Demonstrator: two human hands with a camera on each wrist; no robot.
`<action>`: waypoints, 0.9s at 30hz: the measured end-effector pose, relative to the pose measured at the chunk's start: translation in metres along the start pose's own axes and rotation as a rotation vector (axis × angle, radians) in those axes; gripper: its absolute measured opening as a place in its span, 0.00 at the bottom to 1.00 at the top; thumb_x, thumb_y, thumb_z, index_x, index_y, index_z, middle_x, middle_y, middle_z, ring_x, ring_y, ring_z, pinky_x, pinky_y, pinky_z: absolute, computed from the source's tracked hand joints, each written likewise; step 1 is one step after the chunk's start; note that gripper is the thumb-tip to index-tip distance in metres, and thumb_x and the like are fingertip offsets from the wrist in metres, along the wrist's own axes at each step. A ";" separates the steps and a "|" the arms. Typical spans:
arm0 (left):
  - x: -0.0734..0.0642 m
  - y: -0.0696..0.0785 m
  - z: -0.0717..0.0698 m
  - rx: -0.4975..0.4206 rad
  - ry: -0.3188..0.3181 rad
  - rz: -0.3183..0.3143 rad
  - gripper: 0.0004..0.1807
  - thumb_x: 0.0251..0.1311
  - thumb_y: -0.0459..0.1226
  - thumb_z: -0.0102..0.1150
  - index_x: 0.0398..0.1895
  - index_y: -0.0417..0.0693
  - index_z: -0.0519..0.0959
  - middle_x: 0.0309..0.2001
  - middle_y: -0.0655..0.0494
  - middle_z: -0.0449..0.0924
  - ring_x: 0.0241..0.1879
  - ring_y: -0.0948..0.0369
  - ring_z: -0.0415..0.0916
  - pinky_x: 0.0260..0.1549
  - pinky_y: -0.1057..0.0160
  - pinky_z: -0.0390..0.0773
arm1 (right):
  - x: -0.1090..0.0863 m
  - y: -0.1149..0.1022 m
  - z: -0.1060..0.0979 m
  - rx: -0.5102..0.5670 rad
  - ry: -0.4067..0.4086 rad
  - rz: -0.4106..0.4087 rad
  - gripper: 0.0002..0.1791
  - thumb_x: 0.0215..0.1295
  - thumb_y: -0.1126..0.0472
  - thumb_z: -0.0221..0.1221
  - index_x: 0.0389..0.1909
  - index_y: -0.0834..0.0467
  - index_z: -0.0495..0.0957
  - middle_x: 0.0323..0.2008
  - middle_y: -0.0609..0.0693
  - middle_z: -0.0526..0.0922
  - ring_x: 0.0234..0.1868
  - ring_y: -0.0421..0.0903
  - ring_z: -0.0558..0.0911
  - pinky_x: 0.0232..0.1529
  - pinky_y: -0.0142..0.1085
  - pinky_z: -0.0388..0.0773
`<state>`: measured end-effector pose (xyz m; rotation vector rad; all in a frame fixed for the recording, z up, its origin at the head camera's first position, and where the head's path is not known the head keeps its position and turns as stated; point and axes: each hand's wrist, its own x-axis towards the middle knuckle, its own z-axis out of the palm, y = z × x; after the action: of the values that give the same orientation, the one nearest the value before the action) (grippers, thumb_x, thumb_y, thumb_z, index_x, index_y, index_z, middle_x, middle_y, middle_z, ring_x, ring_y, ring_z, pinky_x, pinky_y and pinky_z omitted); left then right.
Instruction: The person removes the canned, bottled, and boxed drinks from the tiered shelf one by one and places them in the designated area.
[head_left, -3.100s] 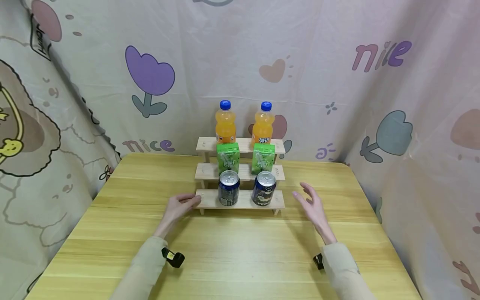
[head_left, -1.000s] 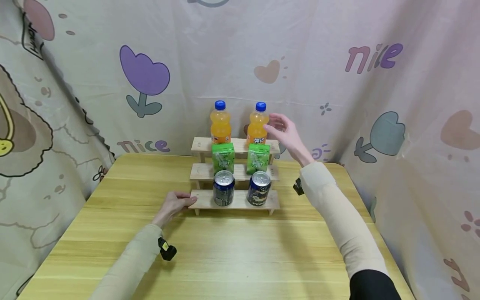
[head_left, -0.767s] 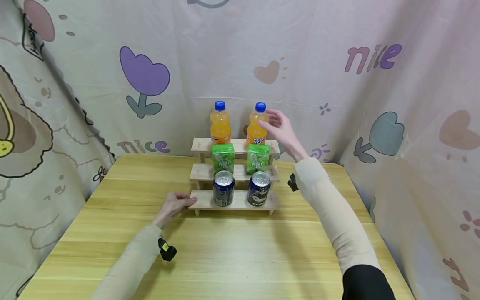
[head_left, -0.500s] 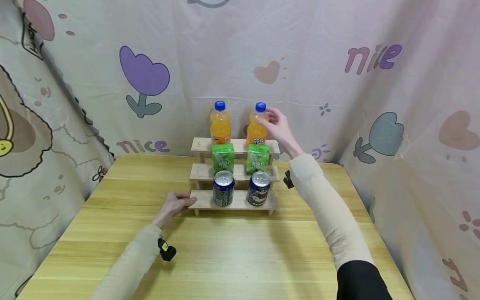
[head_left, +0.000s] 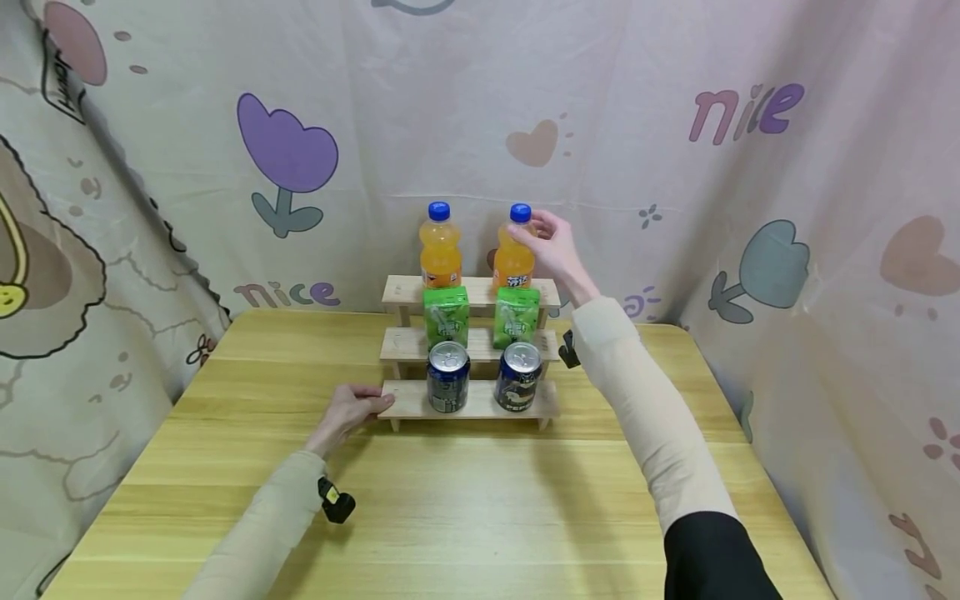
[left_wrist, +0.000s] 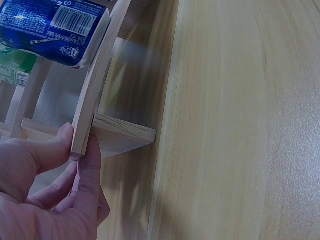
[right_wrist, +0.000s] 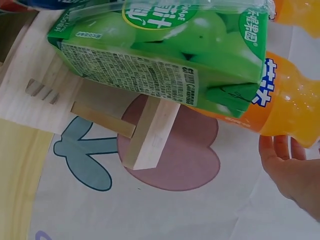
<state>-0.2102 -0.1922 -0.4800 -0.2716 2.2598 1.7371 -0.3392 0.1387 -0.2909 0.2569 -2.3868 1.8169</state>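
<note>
Head view: two Fanta bottles (head_left: 440, 260), two juice boxes (head_left: 447, 312), two cans (head_left: 447, 385). Left hand (head_left: 351, 409) pinches bottom shelf (head_left: 481, 403); right hand (head_left: 555, 248) grips right bottle (head_left: 513, 263), upright, cap (head_left: 520, 212) up, on the top shelf (head_left: 480, 292).

The rack (head_left: 482, 402) is just pale bare wood with three steps, sitting upright on its stubby little legs, and the orange drink bottle (head_left: 513, 263), curvy see-through plastic with the blue cap on, stands upright on the rack's top step, toward its right end.
</note>
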 end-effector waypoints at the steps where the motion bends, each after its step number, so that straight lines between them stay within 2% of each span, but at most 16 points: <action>1: 0.000 0.000 0.000 -0.002 0.002 0.000 0.27 0.67 0.35 0.66 0.61 0.21 0.73 0.42 0.48 0.87 0.34 0.67 0.81 0.39 0.68 0.86 | 0.000 -0.001 0.000 -0.004 0.005 -0.001 0.27 0.71 0.55 0.64 0.66 0.62 0.75 0.64 0.61 0.78 0.59 0.49 0.75 0.69 0.44 0.70; 6: 0.001 -0.001 0.000 -0.003 0.004 0.001 0.27 0.67 0.35 0.66 0.61 0.21 0.73 0.41 0.48 0.87 0.34 0.68 0.81 0.38 0.68 0.86 | 0.000 -0.005 0.000 -0.028 0.010 -0.011 0.25 0.72 0.55 0.64 0.64 0.64 0.77 0.55 0.57 0.80 0.47 0.42 0.74 0.58 0.35 0.71; 9: 0.001 -0.002 0.000 -0.006 0.005 -0.004 0.27 0.67 0.35 0.66 0.60 0.21 0.73 0.41 0.49 0.86 0.33 0.67 0.81 0.38 0.68 0.85 | 0.000 -0.009 0.000 -0.003 0.003 0.025 0.25 0.72 0.55 0.64 0.64 0.63 0.76 0.55 0.54 0.80 0.49 0.43 0.74 0.60 0.36 0.71; 14: 0.001 0.000 0.000 0.001 0.005 -0.005 0.27 0.68 0.35 0.66 0.61 0.22 0.73 0.42 0.48 0.86 0.34 0.67 0.80 0.38 0.68 0.85 | -0.002 -0.015 0.000 0.107 -0.017 0.114 0.24 0.73 0.57 0.64 0.65 0.61 0.75 0.50 0.49 0.78 0.55 0.45 0.73 0.67 0.42 0.71; 21: 0.001 0.000 0.001 0.001 0.008 -0.001 0.26 0.68 0.35 0.66 0.60 0.22 0.74 0.41 0.49 0.86 0.34 0.67 0.80 0.37 0.69 0.85 | -0.004 -0.017 -0.003 0.234 -0.051 0.154 0.17 0.73 0.62 0.62 0.59 0.62 0.77 0.39 0.43 0.77 0.46 0.42 0.75 0.57 0.36 0.74; 27: 0.001 -0.001 0.002 -0.003 0.011 -0.007 0.26 0.68 0.36 0.66 0.59 0.22 0.75 0.39 0.51 0.85 0.33 0.67 0.79 0.36 0.69 0.84 | -0.007 -0.015 -0.008 0.279 -0.030 0.144 0.13 0.74 0.65 0.61 0.56 0.60 0.77 0.39 0.43 0.77 0.44 0.41 0.76 0.58 0.36 0.74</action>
<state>-0.2104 -0.1907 -0.4811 -0.2897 2.2621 1.7397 -0.3287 0.1428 -0.2758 0.1425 -2.2168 2.2276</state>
